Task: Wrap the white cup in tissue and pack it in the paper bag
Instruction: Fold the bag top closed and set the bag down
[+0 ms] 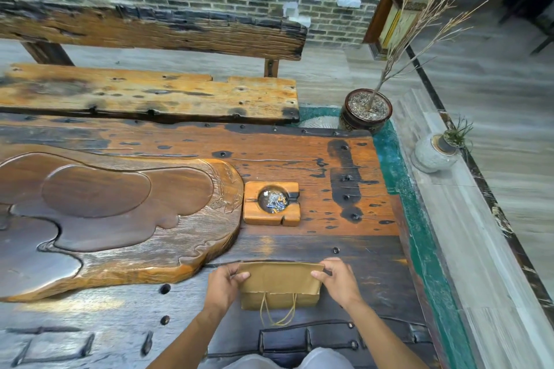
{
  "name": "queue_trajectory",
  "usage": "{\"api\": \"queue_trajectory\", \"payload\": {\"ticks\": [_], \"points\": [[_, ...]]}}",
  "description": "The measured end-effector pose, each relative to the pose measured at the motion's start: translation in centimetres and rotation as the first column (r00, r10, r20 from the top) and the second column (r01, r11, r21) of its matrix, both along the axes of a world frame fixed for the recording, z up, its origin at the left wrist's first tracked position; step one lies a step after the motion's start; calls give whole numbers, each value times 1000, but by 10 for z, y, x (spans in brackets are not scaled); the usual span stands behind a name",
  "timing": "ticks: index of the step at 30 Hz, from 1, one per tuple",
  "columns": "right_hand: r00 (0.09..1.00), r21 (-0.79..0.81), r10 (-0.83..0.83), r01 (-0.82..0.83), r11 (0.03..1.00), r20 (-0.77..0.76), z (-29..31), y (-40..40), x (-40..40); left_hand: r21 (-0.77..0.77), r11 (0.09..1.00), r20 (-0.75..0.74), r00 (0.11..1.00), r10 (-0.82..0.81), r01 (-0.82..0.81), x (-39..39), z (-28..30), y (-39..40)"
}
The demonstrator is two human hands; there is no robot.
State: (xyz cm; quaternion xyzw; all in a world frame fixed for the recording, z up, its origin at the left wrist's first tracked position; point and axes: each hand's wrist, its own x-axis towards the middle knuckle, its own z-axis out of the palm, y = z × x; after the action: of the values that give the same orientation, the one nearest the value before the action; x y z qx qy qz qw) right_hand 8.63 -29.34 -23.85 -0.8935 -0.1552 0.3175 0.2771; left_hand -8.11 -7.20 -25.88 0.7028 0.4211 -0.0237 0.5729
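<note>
A brown paper bag (278, 283) lies flat on the dark wooden table (344, 165) near its front edge, its string handles hanging toward me. The top part of the bag is folded over. My left hand (223, 284) pinches the bag's left edge and my right hand (337, 277) pinches its right edge. No white cup and no tissue show in this view.
A carved wooden tea tray (105, 219) fills the table's left side. A square wooden ashtray (272, 204) with butts sits just behind the bag. Beyond the table are a wooden bench (150, 96), a potted dry branch (366, 109) and a small stone vase (434, 153).
</note>
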Motion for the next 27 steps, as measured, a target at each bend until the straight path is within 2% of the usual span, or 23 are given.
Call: {"api": "queue_trajectory", "payload": {"ticks": [4, 10, 15, 16, 18, 22, 24, 27], "points": [[994, 53, 25, -31, 998, 106, 31, 15, 14, 106, 994, 82, 996, 16, -24, 9, 24, 19], [971, 164, 24, -65, 984, 240, 98, 38, 41, 5, 999, 240, 970, 36, -39, 33, 88, 50], [956, 320, -78, -18, 947, 284, 164, 58, 62, 151, 986, 417, 909, 3, -72, 59, 169, 74], [947, 372, -100, -22, 928, 304, 178, 62, 65, 175, 980, 435, 900, 6, -91, 63, 187, 79], [928, 462, -172, 0, 887, 330, 213, 70, 66, 101, 985, 480, 874, 74, -139, 72, 216, 87], [907, 647, -255, -26, 762, 337, 276, 81, 74, 75, 971, 618, 775, 133, -226, 85, 277, 101], [892, 700, -304, -18, 714, 333, 301, 87, 79, 92, 975, 629, 770, 102, -205, 87, 312, 104], [875, 783, -351, -50, 621, 334, 343, 94, 81, 129, 976, 718, 695, 31, -176, 92, 355, 113]]}}
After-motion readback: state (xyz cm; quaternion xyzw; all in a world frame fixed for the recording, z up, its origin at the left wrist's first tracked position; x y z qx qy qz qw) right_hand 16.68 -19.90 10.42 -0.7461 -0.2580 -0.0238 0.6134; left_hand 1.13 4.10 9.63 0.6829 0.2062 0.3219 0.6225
